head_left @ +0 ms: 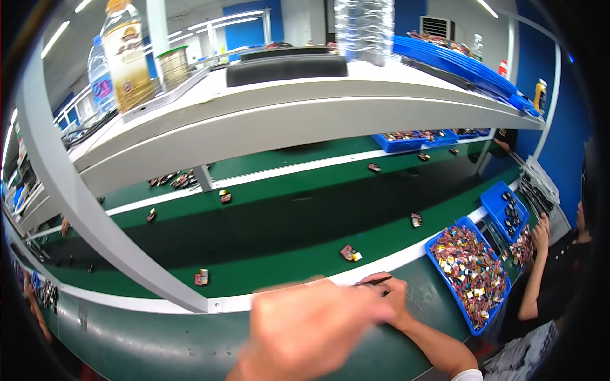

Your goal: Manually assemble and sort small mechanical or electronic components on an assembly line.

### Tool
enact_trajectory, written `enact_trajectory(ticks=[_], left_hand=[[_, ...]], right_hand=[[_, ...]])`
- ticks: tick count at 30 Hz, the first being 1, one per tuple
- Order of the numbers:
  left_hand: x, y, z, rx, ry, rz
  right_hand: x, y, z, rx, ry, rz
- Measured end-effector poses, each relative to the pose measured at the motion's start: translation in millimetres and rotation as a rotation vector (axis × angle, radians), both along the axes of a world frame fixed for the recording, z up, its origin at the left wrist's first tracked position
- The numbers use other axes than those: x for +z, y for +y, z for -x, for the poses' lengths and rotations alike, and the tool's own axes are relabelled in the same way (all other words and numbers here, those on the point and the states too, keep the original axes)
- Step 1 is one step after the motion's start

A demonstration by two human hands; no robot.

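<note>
My left hand (305,327) is large and close in the middle of the view, smeared by motion. It reaches across in front of my right wrist, and whether its fingers hold anything is hidden. My right hand (395,297) is just beyond it, above the near edge of the conveyor. Its fingers pinch a slim black piece (379,280), too small to name by kind. On the belt beyond lies a small reddish part with white and yellow bits (350,253), near my hands.
Several similar parts are spread along the green conveyor belt (305,222). A blue tray (434,253) heaped with small parts stands right, with a smaller blue tray (489,203) behind. A grey post (89,203) and shelf (305,117) frame the belt. A co-worker's hand (541,233) is far right.
</note>
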State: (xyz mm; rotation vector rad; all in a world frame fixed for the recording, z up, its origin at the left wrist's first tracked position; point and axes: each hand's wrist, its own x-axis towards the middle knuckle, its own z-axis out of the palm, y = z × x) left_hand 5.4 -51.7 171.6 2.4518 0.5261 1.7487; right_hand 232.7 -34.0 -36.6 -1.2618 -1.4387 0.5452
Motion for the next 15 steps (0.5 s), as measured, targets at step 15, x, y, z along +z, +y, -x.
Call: enact_trajectory(ticks=[15], left_hand=[[-195.6, 169.5, -57.6, 0.358, 0.25, 0.734]], right_hand=[[15.8, -5.0, 2.6, -0.023, -0.034, -0.012]])
